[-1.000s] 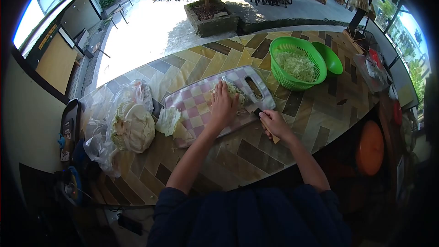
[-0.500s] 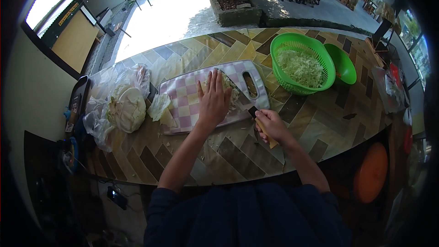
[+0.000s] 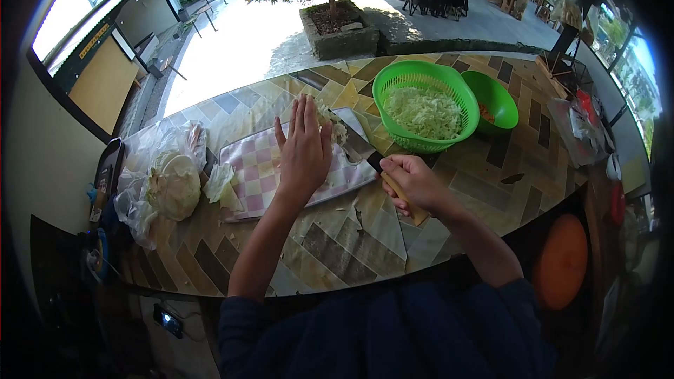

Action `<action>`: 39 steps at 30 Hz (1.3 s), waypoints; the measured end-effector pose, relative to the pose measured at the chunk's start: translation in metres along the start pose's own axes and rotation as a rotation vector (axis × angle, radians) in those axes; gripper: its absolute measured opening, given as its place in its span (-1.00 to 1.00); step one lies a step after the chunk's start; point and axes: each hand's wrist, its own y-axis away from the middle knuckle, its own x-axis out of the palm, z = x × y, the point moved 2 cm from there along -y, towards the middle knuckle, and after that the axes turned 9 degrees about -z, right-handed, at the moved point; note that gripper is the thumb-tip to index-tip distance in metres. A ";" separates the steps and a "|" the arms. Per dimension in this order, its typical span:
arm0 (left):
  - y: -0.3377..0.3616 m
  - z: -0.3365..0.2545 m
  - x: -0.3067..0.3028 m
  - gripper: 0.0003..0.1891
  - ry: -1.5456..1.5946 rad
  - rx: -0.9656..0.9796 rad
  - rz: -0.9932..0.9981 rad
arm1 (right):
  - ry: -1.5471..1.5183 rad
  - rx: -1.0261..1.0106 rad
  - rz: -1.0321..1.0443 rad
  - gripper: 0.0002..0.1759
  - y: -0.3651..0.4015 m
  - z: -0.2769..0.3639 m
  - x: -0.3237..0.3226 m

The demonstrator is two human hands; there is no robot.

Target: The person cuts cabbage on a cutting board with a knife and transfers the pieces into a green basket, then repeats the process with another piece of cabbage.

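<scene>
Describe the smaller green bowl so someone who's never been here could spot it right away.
On the herringbone-patterned table, look right of middle on the far side for the green basket piled with shredded cabbage. The smaller bowl sits just to its right. Unlike the slotted basket, it has smooth, solid sides and shows orange bits inside.

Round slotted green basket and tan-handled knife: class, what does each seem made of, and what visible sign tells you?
The basket looks like slightly glossy plastic: even bright green, regular slots. On the knife, the smooth grey blade suggests metal; the matt tan handle could be wood by its colour, or plastic.
</scene>
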 end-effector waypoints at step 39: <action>-0.034 -0.003 0.021 -0.73 0.341 0.020 0.153 | 0.894 -0.787 -0.340 -0.63 0.023 0.010 -0.048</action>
